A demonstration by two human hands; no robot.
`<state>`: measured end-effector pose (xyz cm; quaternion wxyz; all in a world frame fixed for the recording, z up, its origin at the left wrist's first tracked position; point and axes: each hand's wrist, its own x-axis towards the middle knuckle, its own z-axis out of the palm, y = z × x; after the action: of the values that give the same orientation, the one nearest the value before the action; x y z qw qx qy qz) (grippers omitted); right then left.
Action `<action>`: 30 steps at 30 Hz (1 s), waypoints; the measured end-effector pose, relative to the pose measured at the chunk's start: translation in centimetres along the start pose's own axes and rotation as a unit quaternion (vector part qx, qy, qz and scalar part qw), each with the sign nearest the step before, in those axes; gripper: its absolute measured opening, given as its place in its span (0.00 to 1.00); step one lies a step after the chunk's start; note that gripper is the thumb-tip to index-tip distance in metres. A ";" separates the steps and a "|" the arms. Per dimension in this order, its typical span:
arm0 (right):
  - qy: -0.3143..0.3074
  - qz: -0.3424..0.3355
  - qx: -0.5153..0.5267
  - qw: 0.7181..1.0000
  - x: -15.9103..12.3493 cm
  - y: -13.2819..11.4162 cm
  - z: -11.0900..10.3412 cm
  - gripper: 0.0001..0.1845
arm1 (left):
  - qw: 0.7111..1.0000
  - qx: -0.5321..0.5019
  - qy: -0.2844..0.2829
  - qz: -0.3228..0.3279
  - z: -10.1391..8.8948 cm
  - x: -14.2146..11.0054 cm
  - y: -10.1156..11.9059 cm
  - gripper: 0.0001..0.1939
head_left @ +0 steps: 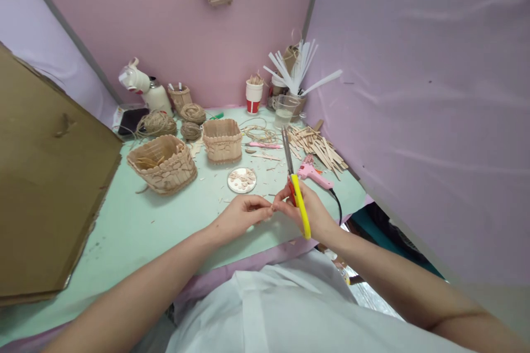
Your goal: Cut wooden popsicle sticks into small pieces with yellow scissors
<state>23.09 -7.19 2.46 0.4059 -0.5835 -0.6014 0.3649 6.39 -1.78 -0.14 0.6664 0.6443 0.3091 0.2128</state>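
Note:
My left hand (244,216) and my right hand (308,210) meet over the near part of the table, fingertips pinched together. A tiny piece seems to sit between them, too small to make out. Scissors (300,198) with a yellow and red handle hang on my right hand, their blades pointing away from me. Just beyond my left hand lies a round white dish (242,180) with small wood chips in it. To the right of the scissors rests a pink glue gun (314,172) with a black cord.
Two wood-clad baskets (163,168) (222,143) stand left of centre, with twine balls (193,114) behind. Loose craft sticks (321,146) are piled at right. Further back are a paper cup (254,96), a clear cup (285,113) and white strips (304,69). Cardboard (53,176) stands at left.

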 end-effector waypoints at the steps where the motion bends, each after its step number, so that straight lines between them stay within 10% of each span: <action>1: 0.004 0.006 -0.026 1.000 -0.1 0.0 -0.2 0.17 | 1.000 0.015 0.021 0.002 0.0 0.0 0.0 0.13; 9: -0.117 0.095 -0.194 0.969 -3.5 1.0 -1.7 0.14 | 0.991 -0.067 0.110 0.032 0.1 0.0 0.4 0.08; 30: -0.074 0.121 -0.274 0.951 -4.7 2.0 0.0 0.18 | 0.994 -0.048 0.087 0.049 0.4 -0.2 0.2 0.07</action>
<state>23.88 -11.76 0.31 0.1375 -0.7118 -0.6314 0.2752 6.54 -2.23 0.12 0.6557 0.6055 0.3229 0.3148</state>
